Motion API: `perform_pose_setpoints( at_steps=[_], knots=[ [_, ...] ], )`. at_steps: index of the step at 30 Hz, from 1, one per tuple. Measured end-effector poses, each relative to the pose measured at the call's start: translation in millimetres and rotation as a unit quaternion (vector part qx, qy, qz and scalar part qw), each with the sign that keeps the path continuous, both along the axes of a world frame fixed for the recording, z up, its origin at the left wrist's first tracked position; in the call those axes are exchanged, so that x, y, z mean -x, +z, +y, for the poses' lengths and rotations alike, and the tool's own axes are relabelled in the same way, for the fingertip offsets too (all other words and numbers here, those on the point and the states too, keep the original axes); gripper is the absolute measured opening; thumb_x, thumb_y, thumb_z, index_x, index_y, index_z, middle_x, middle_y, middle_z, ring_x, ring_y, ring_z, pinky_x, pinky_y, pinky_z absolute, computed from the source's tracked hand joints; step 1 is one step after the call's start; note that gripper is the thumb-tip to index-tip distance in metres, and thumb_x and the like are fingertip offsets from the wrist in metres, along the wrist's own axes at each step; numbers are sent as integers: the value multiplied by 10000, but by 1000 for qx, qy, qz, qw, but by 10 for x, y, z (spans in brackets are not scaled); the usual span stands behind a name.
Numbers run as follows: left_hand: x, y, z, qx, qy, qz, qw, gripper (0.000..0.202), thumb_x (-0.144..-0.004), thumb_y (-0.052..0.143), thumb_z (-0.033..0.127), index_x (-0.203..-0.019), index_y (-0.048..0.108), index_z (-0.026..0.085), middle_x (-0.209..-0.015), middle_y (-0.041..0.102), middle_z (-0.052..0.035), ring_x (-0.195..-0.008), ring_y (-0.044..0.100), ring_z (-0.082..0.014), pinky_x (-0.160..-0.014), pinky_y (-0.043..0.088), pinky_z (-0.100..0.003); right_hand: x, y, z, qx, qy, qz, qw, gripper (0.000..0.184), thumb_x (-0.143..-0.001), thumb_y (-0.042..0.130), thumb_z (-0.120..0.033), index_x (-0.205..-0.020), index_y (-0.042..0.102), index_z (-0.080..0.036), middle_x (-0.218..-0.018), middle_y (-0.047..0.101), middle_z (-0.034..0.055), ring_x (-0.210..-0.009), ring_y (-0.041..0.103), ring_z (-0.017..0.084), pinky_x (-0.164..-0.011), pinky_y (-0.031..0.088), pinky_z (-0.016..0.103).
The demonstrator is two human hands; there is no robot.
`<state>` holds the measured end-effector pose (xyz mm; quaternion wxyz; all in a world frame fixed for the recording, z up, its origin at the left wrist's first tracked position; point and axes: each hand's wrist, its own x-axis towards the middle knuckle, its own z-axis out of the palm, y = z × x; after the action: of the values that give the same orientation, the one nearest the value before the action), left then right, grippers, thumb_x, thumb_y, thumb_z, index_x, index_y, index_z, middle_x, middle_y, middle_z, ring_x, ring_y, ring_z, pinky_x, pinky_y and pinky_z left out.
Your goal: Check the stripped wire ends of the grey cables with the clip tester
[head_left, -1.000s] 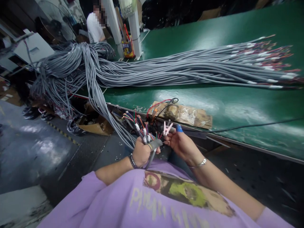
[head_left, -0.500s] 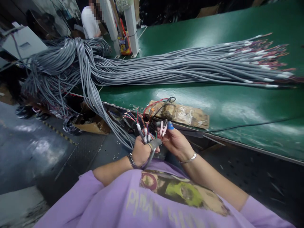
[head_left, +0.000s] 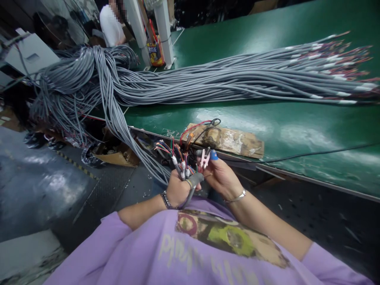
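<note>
My left hand [head_left: 177, 190] is closed round several grey cables [head_left: 160, 174], whose stripped ends show white sleeves and thin coloured wires [head_left: 166, 148] fanning out above the fist. A grey cover wraps its thumb. Close beside it, my right hand [head_left: 225, 179] is closed at the fingertips on a small pink clip-like tool [head_left: 205, 158], which touches or nearly touches thin reddish wires by the left thumb. One right fingertip wears a blue cover [head_left: 213, 154]. The tool's exact kind and its contact with the wires are too small to make out.
Beyond my hands, a worn wooden block [head_left: 234, 142] with red and black leads lies at the edge of the green table [head_left: 297, 130]. A long bundle of grey cables [head_left: 208, 85] stretches across it. A carton [head_left: 118, 154] stands below; a person in white [head_left: 110, 25] is behind.
The view has shifted slightly. Both hands keep their holds and stay close together, with hardly any movement between them.
</note>
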<state>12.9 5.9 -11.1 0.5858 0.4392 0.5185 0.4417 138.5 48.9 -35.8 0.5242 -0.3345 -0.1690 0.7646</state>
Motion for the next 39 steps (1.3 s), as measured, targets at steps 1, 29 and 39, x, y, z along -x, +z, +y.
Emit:
perform_pose_setpoints(
  at_steps=[1, 29, 39],
  knots=[
    [-3, 2, 3, 3, 0, 3, 1000, 409, -671, 752, 487, -464, 599, 170, -446, 581, -10, -408, 496, -103, -453, 401, -237, 4, -3, 2, -2, 2, -1, 1000, 273, -648, 812, -446, -703, 698, -204, -639, 669, -7, -564, 575, 131, -633, 502, 282],
    [89, -127, -25, 28, 53, -51, 997, 380, -607, 792, 470, -498, 602, 160, -444, 598, -5, -396, 517, -103, -447, 420, -232, -157, -290, -206, 17, 95, 32, 995, 337, -745, 660, -592, -768, 683, -257, -718, 665, -7, -617, 568, 119, -578, 489, 232],
    [66, -93, 34, 66, 94, -69, 991, 418, -495, 832, 481, -493, 565, 159, -416, 570, 4, -364, 486, -93, -410, 368, -225, -275, -380, -264, 40, 79, 25, 996, 306, -618, 799, -499, -781, 732, -249, -739, 680, -4, -619, 573, 106, -586, 503, 217]
  ],
)
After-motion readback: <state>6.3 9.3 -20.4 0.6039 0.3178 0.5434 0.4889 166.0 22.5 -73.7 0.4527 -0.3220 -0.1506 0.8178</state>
